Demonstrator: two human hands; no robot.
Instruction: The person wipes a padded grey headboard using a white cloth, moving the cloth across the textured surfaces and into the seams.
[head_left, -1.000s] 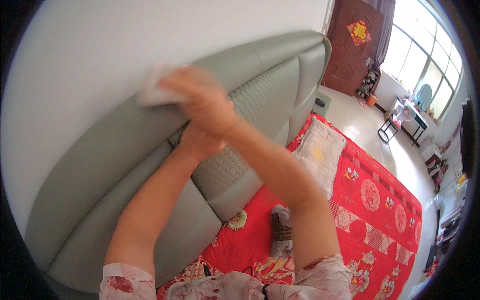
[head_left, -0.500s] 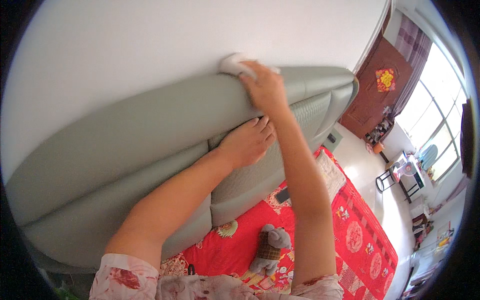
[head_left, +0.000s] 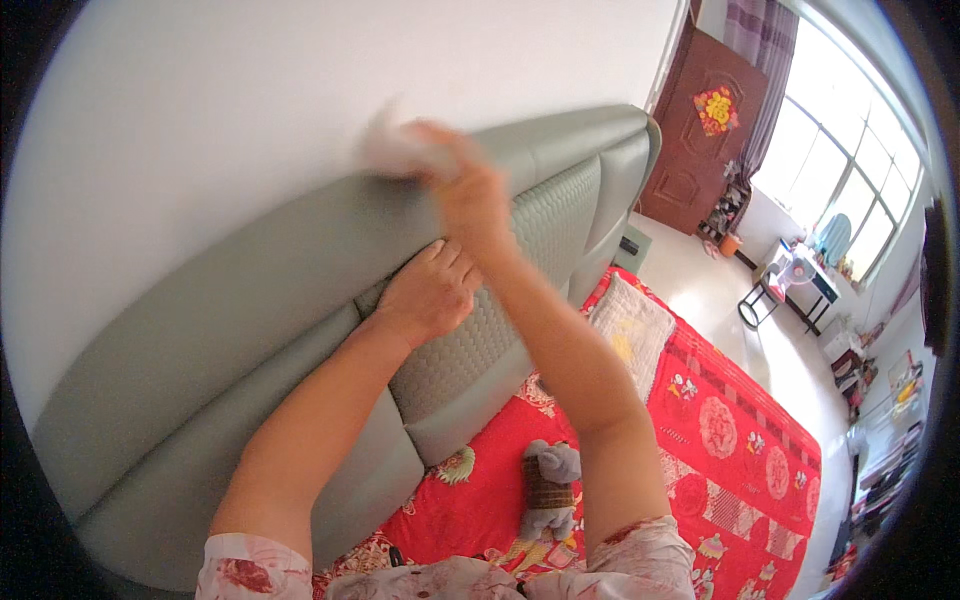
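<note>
Cloth (head_left: pixel 385 150), white, blurred: at the upper edge of the headboard (head_left: pixel 230 265), gripped in the fingers of the right hand (head_left: pixel 475 205). Left hand (head_left: pixel 428 298): against the headboard, below that edge; fingers bent, whether closed on anything I cannot tell. Bed (head_left: pixel 470 508), red: plush toy (head_left: pixel 548 488), grey, toward the near edge; pillow (head_left: pixel 635 330), pale, by the far corner.

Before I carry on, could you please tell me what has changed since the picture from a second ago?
The right hand and its white cloth have moved rightward along the top of the headboard, toward its far end. Nothing was taken up or let go. The left hand stays on the headboard, and the toy remains on the bed.
</note>
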